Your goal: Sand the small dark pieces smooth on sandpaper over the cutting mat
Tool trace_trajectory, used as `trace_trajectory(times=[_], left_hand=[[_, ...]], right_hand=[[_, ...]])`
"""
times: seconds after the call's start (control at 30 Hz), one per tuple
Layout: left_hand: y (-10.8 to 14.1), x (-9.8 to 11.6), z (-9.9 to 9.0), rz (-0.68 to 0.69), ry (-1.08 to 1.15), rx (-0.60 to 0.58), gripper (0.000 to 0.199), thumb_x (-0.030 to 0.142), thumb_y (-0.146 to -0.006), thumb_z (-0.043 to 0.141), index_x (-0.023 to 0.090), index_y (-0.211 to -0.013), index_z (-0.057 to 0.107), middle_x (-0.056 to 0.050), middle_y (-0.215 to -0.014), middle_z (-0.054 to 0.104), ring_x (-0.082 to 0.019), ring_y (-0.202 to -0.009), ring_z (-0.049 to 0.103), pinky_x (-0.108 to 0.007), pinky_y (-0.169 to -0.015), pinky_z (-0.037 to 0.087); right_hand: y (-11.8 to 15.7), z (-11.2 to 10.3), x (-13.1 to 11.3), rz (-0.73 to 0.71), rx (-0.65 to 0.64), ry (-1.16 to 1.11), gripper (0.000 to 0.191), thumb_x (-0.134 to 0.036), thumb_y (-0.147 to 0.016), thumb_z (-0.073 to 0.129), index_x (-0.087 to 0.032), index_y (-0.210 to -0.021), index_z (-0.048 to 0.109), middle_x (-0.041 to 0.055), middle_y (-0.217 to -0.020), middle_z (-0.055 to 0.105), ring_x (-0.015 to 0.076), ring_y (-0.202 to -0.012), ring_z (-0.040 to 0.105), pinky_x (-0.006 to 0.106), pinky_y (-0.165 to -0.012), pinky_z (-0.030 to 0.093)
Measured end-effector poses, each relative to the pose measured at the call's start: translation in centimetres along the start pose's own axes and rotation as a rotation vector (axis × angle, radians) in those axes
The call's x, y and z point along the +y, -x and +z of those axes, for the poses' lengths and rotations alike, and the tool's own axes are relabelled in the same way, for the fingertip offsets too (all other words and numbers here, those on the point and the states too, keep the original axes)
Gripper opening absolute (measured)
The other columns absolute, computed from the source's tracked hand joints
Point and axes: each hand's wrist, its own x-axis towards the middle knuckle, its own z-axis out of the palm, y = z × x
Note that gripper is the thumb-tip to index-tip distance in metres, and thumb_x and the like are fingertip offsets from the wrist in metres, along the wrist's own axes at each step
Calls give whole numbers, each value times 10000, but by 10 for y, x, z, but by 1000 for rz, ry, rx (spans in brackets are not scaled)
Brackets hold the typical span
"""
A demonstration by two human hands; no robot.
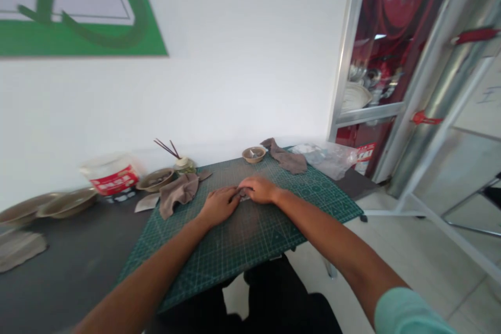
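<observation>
Both hands meet over the middle of a green cutting mat [183, 250]. My left hand [220, 205] lies low on the mat, its fingertips against a small brownish piece [243, 194]. From the right, my right hand [258, 189] has its fingers curled and pressed onto the same piece. The fingers cover most of it, so its shape cannot be made out. A brown cloth [179, 194] is crumpled on the mat to the left of the hands, and another brown cloth [287, 157] lies behind them to the right.
A small bowl [254, 154] stands at the mat's back edge, beside a clear plastic bag [331, 159]. Along the wall at left are a jar with sticks [184, 165], a bowl [155, 180], a red-and-white tub [113, 177] and shallow dishes [68, 203].
</observation>
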Motion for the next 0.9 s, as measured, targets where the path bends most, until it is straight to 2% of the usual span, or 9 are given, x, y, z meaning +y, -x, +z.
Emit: trace_trajectory(times=[0.23,0.43,0.63,0.9], left_hand=[[35,31,-4,-35,-81,-30,333,370,-970,593,184,-1246,608,-103,-1350,575,-276,-1245,544,-550,-1075,420],[57,46,-10,-48,-94,-46,347,377,-970,591,183,-1258,603,-101,-1339,583,-279,-1240,548,-559,-1075,415],[53,42,-13,-45,-108,-49,325,360,-967,601,172,-1232,610,-97,-1290,606,-259,-1173,589,-520,-1021,475],[45,35,-9,-5,-119,-10,272,348,-971,598,163,-1168,630,-87,-1212,637,-228,-1086,626,-463,-950,530]], right_hand=[[30,0,-44,1,-39,63,290,-338,-980,613,-154,-1204,615,93,-1218,626,235,-1062,634,452,-915,544],[50,-5,-55,-10,-63,82,289,-341,-970,627,-149,-1187,625,91,-1217,629,246,-1093,624,475,-946,524],[48,-8,-54,26,-24,46,306,-336,-972,624,-155,-1219,612,98,-1253,612,254,-1117,614,481,-951,524],[47,-11,-52,48,-37,-98,297,-332,-978,617,-157,-1218,612,96,-1243,617,244,-1092,625,463,-931,538]])
